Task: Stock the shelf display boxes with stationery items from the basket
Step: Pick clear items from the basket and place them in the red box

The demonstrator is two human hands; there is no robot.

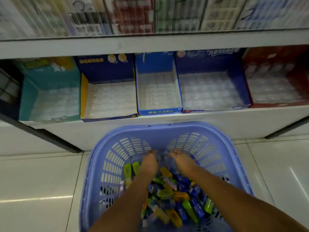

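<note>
A lilac plastic basket (234, 164) stands on the floor below the shelf, holding several small green, blue and orange stationery packs (177, 198). Both my hands reach into its far end. My left hand (149, 162) and my right hand (181, 160) are curled, fingers down, around something clear and blurred between them; what it is cannot be told. On the low shelf stand open display boxes with clear plastic trays inside: a teal box (28, 97), a dark blue and yellow box (83, 96), a narrow blue box (158, 112), a wide blue box (237, 84) and a red box (250, 91).
A white upper shelf edge (150, 46) overhangs the boxes, with blurred hanging packs (133, 14) above it. The shelf base (117, 131) rises right behind the basket. White floor tiles (41, 181) lie to the left and right of the basket.
</note>
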